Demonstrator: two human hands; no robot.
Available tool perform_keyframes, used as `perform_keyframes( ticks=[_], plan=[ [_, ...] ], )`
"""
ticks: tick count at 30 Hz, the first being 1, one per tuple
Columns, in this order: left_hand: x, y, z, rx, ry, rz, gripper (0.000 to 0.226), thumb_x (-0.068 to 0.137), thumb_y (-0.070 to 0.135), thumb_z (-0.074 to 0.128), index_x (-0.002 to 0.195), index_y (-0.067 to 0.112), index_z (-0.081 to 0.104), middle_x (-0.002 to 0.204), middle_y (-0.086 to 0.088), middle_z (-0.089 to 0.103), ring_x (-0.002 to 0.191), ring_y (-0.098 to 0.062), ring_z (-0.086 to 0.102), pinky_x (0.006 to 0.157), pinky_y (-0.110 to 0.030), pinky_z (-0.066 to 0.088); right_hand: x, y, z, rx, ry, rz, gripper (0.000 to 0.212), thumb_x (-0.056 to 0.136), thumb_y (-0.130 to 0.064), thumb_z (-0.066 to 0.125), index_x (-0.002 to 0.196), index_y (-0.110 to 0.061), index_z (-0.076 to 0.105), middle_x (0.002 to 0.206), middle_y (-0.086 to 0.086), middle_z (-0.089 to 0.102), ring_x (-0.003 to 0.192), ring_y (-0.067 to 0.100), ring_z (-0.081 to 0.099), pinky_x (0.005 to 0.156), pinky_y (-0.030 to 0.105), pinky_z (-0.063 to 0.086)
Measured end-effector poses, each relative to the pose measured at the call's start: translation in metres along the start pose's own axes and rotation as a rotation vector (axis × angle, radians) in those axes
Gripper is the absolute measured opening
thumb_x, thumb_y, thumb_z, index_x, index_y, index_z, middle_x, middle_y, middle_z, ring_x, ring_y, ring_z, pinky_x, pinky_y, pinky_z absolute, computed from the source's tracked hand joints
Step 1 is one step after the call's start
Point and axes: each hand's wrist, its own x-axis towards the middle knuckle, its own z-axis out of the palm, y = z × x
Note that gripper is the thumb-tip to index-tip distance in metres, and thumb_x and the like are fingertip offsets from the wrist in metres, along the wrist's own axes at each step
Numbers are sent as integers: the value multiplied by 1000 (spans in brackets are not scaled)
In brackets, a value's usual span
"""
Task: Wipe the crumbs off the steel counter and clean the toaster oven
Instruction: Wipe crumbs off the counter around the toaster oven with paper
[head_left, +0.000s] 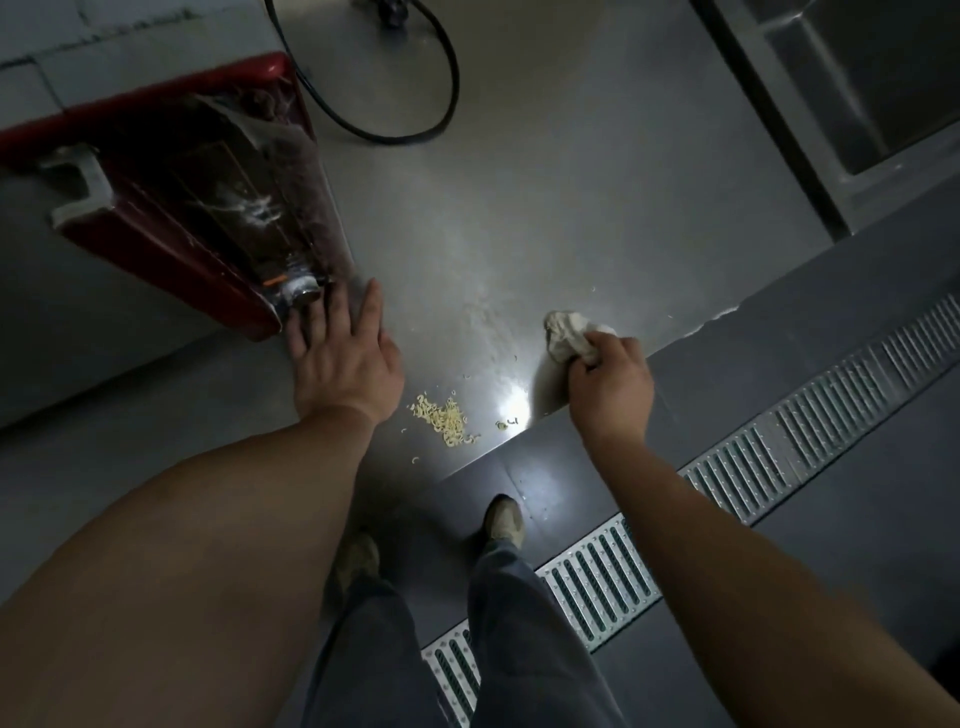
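Clearly we are still early in the job. Our right hand (610, 379) is clenched around a crumpled cloth (569, 332) at about four o'clock on the tabletop (545, 182), close to its front edge. Our left hand (340, 358) lies with fingers spread and straight, its fingertips touching the lower corner of the red toaster oven (171, 202), which stands at ten o'clock with its glass door streaked and smeared. A small heap of pale crumbs (444, 418) sits between our two hands, near the edge at six o'clock, and looser bits trail up toward the cloth. We judge the crumbs as gathered but not yet off the steel, and the oven as not yet cleaned, so most of the task remains.

The steel is dull grey with a bright glare spot beside the crumbs. A black cable (395, 104) loops across it at twelve o'clock, and a steel sink (852, 88) is set in at two o'clock. Below the edge we see a dark floor (810, 322), a slotted metal drain grate (727, 478) running diagonally, and our shoes. The room is dim.
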Motion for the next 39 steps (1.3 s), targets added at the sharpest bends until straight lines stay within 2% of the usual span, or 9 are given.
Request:
perform_keyframes(
  ticks=[8, 13, 18, 22, 25, 29, 32, 35, 39],
  plan=[
    [1, -8, 1, -19, -67, 33, 61, 95, 40, 36, 155, 30, 23, 162, -9, 21, 147, -30, 17, 120, -51, 5, -70, -41, 21, 50, -113, 77, 30, 80, -12, 56, 108, -12, 67, 103, 7, 56, 87, 31, 56, 65, 28, 33],
    [1, -35, -10, -29, -167, 177, 58, 100, 43, 28, 156, 37, 14, 166, -2, 3, 152, -20, 3, 123, -42, 0, -96, -68, 29, 85, -155, 115, 35, 82, -10, 50, 112, -16, 67, 106, 4, 53, 85, 32, 57, 66, 29, 33],
    [-32, -78, -23, 41, -179, 274, 58, 100, 39, 31, 156, 31, 21, 165, -6, 10, 152, -23, 7, 123, -42, 8, -117, -92, 37, 160, -246, 129, 30, 83, -13, 49, 106, -20, 68, 99, 2, 52, 84, 29, 56, 70, 28, 37],
    [-89, -128, -24, 85, -125, 248, 60, 95, 38, 30, 151, 19, 37, 159, -17, 27, 149, -30, 20, 122, -46, 13, -105, -89, 28, 194, -131, 94, 29, 87, -19, 55, 112, -20, 71, 101, 6, 58, 93, 27, 58, 70, 25, 31],
    [-120, -153, -22, 71, -85, 210, 58, 95, 37, 30, 148, 18, 44, 157, -18, 32, 148, -32, 23, 120, -50, 17, -75, -83, 19, 161, -69, 24, 32, 88, -22, 56, 117, -21, 70, 107, 10, 59, 97, 29, 59, 73, 26, 35],
    [-141, -167, -19, 78, -91, 154, 58, 97, 41, 28, 151, 22, 39, 159, -16, 27, 149, -32, 18, 119, -51, 16, -26, -74, 12, 90, -47, 10, 40, 88, -15, 53, 125, -20, 66, 118, 13, 57, 106, 33, 57, 88, 29, 41],
    [-151, -173, -16, 90, -109, 53, 59, 98, 45, 24, 154, 26, 31, 161, -15, 23, 150, -32, 15, 117, -52, 15, -12, -74, 16, 31, -103, 11, 43, 88, -12, 47, 126, -20, 65, 124, 13, 55, 109, 34, 56, 92, 30, 41],
    [-152, -173, -14, 78, -116, -10, 60, 99, 49, 21, 156, 28, 23, 163, -12, 17, 151, -30, 9, 119, -51, 12, -31, -87, 27, 26, -166, -67, 40, 88, -11, 50, 125, -16, 66, 119, 15, 56, 103, 37, 59, 87, 31, 43],
    [-153, -172, -11, 66, -92, -16, 60, 98, 48, 23, 156, 29, 24, 163, -11, 18, 151, -29, 10, 119, -50, 11, -80, -100, 43, -7, -256, -254, 34, 78, -6, 61, 110, -11, 71, 104, 16, 59, 86, 40, 62, 71, 35, 46]
  ],
)
